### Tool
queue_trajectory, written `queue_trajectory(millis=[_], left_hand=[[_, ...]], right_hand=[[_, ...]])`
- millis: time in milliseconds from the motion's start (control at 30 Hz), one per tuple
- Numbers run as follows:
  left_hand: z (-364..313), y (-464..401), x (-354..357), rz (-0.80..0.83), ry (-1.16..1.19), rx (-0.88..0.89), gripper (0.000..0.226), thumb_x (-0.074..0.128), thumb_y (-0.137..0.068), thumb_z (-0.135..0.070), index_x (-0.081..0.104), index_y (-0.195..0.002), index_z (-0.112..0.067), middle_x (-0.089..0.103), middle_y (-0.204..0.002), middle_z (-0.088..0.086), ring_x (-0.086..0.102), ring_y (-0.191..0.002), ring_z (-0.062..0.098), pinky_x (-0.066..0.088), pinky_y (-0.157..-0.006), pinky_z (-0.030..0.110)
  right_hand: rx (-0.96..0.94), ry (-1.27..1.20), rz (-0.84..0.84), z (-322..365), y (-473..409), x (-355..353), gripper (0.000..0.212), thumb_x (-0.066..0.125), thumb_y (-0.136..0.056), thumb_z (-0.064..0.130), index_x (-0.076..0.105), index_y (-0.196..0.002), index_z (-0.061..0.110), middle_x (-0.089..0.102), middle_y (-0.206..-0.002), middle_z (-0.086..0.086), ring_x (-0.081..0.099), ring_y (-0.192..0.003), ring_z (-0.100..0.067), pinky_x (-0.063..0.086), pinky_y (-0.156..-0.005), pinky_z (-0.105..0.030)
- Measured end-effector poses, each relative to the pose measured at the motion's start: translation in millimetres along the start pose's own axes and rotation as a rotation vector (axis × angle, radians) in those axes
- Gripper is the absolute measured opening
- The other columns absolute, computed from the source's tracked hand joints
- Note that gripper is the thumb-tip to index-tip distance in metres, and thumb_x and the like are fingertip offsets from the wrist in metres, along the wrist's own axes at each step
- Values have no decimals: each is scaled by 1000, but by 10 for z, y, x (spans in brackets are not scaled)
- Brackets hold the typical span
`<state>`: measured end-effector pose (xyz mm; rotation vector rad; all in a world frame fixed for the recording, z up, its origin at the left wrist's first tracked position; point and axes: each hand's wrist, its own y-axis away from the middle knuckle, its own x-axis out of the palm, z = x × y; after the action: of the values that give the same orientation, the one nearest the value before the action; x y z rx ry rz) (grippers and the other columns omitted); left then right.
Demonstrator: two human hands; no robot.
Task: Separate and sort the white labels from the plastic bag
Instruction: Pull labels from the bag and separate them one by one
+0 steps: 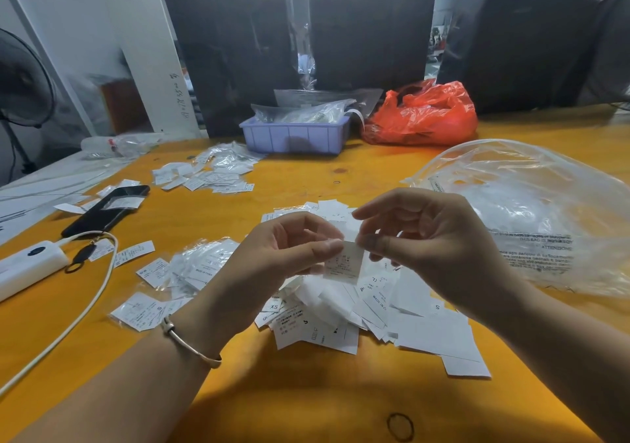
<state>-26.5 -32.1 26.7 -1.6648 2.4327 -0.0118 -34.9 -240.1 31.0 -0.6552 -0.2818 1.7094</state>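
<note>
Label (342, 265): thin, light, limp; held above pile (375, 306) on tabletop (306, 391), pinched at top edge by left hand (289, 248) and right hand (419, 234). Best gripped by edges. Bag (545, 210) lies right.

A: What does that label (342, 265) pinched between the left hand (289, 248) and right hand (422, 234) say?
B: Print's too small and blurred to tell. The hands cover part of the label pile (375, 309).
A: And the fan (24, 81)?
B: Cut by the left edge, like the power bank (27, 268). The clear bag's (545, 210) warning text is mostly unreadable.
</note>
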Motion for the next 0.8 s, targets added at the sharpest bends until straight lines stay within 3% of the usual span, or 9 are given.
queue_trajectory(millis=[67, 233, 300, 367, 467, 633, 800], left_hand=[[-4, 4, -7, -23, -33, 24, 8, 82, -74, -30, 76, -77, -26, 76, -86, 1, 70, -82, 10, 56, -76, 24], [-30, -17, -168, -176, -103, 18, 12, 74, -73, -30, 75, -75, -18, 75, -80, 3, 65, -73, 8, 51, -64, 19], [-13, -49, -298, -319, -247, 9, 5, 76, -80, -19, 74, -78, -15, 74, -74, 3, 63, -63, 4, 48, -55, 13], [29, -79, -444, -429, -466, -46, 7, 76, -84, -12, 74, -78, -15, 73, -71, 3, 66, -63, 8, 51, -55, 19], [92, -109, -671, -438, -719, -225, 8, 77, -84, -16, 74, -77, -18, 73, -73, 1, 68, -73, 19, 53, -67, 32], [126, -114, -1009, -478, -869, -373, 9, 79, -82, -21, 73, -76, -22, 70, -81, 0, 61, -79, 17, 45, -60, 28], [192, -89, -1145, -506, -1011, -488, 14, 83, -76, -26, 73, -68, -25, 70, -76, -1, 61, -77, 19, 46, -58, 27]], right_hand=[[0, -8, -10, -5, 1, 1, 20, 74, -78, -1, 71, -94, 12, 74, -77, 2, 67, -61, -14, 46, -53, -16], [15, 20, -74, -28, -8, -36, 14, 69, -84, 4, 70, -94, 14, 75, -81, 2, 70, -63, -16, 49, -51, -21], [21, 56, -101, -50, -16, -69, 12, 69, -84, 6, 71, -94, 13, 75, -83, 2, 70, -63, -15, 49, -51, -17], [18, 139, -121, -81, -27, -97, 12, 68, -84, 7, 71, -94, 14, 74, -83, 3, 70, -62, -13, 50, -51, -18], [-4, 273, -139, -139, -44, -126, 13, 68, -84, 7, 72, -94, 13, 73, -83, 5, 68, -61, -11, 55, -54, -27], [-18, 376, -170, -252, -70, -207, 14, 67, -84, 2, 73, -93, 12, 72, -81, 3, 67, -58, -12, 56, -56, -36], [-36, 416, -212, -312, -99, -251, 15, 65, -83, -4, 73, -90, 6, 72, -76, -1, 66, -56, -15, 57, -58, -40]])
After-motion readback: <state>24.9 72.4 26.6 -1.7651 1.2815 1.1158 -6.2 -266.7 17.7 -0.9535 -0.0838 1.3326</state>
